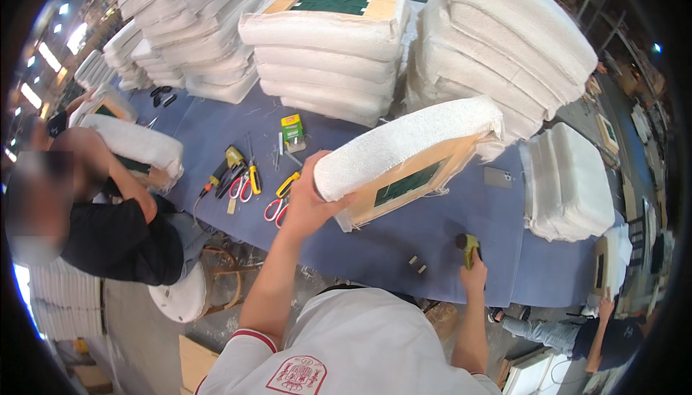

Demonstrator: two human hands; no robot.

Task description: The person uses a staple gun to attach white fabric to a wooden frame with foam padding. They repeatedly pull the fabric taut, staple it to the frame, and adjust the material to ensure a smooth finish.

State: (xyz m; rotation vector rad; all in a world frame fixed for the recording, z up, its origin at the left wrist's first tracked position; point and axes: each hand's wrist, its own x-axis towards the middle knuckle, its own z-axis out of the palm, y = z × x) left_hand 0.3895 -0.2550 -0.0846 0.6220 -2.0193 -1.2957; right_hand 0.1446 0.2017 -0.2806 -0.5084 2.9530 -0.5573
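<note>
My left hand (306, 204) grips the left end of an upholstered seat cushion (404, 146) and holds it tilted up on edge over the table. White textured fabric covers its padded face; the underside shows a wooden frame with a dark green panel in the middle. Near the table's front edge, my right hand (473, 276) is closed round a green and black staple gun (468, 243), which stands apart from the cushion. Two small staple strips (417, 264) lie to the left of it.
On the blue-grey table (360, 258) lie red-handled scissors (245, 189), a yellow and black staple gun (232, 158), a green box (292, 130) and a grey phone-like slab (498, 177). Cushion stacks (328, 56) line the back. One co-worker (126, 240) sits left; another (613, 344) stands right.
</note>
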